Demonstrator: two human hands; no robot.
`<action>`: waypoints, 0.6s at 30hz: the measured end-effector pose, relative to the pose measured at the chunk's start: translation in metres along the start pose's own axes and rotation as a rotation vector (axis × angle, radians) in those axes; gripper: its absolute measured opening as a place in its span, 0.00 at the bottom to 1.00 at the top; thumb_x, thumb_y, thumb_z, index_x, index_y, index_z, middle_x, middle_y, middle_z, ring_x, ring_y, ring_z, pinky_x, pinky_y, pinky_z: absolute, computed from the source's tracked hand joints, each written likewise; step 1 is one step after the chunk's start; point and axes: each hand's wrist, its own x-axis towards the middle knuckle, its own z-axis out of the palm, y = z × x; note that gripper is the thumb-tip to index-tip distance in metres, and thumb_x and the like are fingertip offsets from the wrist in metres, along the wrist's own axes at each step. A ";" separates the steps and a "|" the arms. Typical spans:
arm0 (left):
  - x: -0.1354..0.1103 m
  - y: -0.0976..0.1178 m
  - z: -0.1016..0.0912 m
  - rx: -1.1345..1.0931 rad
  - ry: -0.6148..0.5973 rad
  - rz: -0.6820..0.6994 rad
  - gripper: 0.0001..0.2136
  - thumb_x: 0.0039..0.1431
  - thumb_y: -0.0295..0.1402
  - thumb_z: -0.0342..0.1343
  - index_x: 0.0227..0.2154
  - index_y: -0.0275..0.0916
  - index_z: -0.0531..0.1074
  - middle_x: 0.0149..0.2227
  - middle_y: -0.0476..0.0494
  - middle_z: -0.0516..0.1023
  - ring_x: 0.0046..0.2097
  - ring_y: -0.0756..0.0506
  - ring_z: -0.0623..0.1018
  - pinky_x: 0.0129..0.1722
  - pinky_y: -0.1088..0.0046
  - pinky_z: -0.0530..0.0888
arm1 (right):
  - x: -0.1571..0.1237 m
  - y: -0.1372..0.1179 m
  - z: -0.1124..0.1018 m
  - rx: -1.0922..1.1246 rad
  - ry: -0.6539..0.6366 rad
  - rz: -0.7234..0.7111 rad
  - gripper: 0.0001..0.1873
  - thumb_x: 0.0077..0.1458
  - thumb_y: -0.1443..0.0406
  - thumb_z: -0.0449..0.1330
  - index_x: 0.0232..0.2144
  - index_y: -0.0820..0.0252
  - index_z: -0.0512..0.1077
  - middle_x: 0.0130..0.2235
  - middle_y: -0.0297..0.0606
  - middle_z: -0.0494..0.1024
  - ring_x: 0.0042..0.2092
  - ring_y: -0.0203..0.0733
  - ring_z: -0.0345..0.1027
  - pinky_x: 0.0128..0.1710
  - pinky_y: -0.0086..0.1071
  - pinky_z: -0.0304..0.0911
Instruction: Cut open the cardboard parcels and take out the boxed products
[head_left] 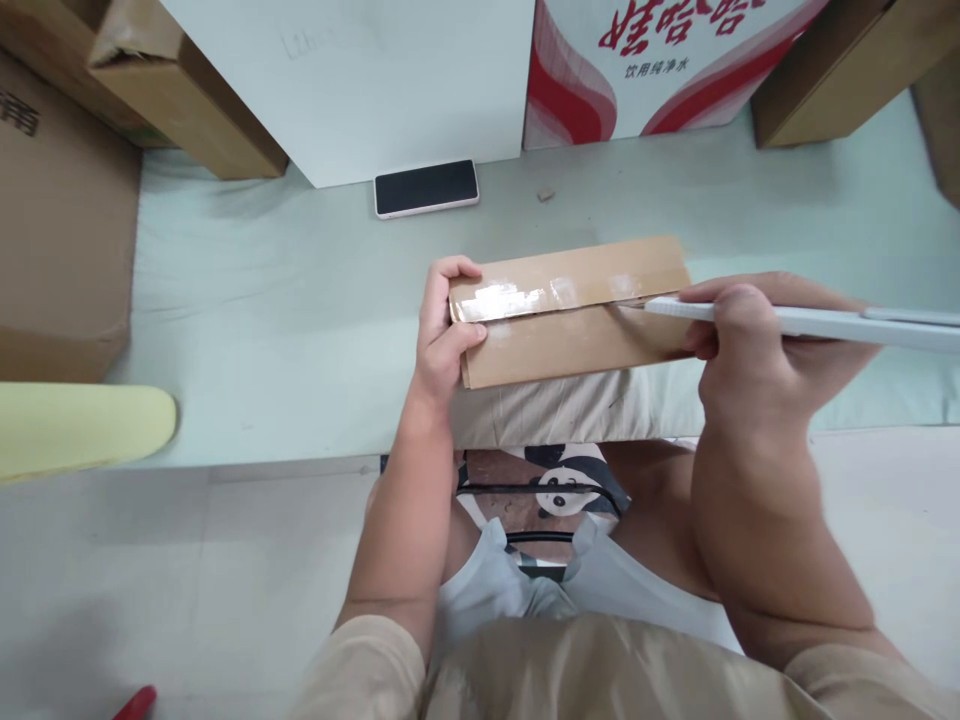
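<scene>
A small brown cardboard box (555, 350) with shiny clear tape along its seam lies at the front edge of the green-covered surface. Its left end is gripped by my left hand (444, 330), thumb on the near side of the seam and fingers on the far side. My right hand (757, 330) is closed around a white utility knife (825, 322). The knife's thin blade points left and meets the box's seam right of the middle. The right end of the box is partly hidden behind my right hand.
A phone (426, 189) lies beyond the box, against a large white box (405, 80). A red-and-white carton (645, 70) and brown cartons (180, 90) line the back. At left is a rounded yellow object (82, 428). A small scrap (545, 195) lies on the cloth.
</scene>
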 end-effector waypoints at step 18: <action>0.004 -0.004 -0.001 -0.073 0.000 -0.022 0.29 0.45 0.56 0.66 0.47 0.47 0.70 0.43 0.44 0.69 0.51 0.38 0.73 0.56 0.57 0.73 | 0.014 0.030 -0.020 0.216 0.023 -0.091 0.11 0.50 0.68 0.59 0.24 0.61 0.82 0.18 0.31 0.72 0.18 0.29 0.63 0.16 0.25 0.55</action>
